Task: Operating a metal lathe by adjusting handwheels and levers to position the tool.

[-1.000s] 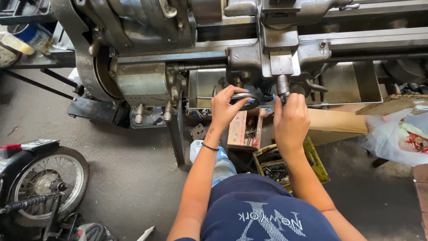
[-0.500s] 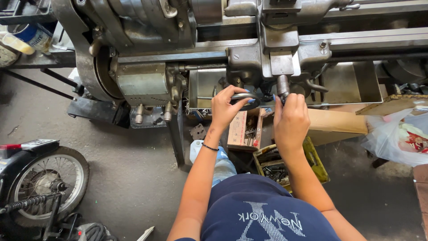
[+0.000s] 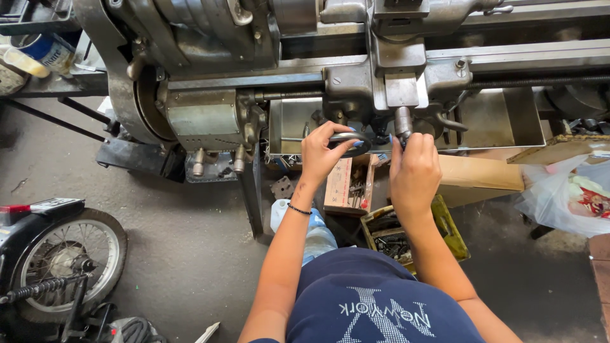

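both hands on lathe carriage controls
left hand (image 3: 323,152) clamped on handwheel (image 3: 349,143), right hand (image 3: 414,170) closed round lever (image 3: 403,121); greasy metal, grip may slip

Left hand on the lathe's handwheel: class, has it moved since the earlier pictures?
No. The left hand keeps gripping the handwheel, same spot relative to the cardboard box below.

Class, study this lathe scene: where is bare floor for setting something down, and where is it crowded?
Bare concrete floor lies between the motorcycle wheel and the lathe leg. Crowded: under the hands, the cardboard box and yellow crate of parts fill the floor.
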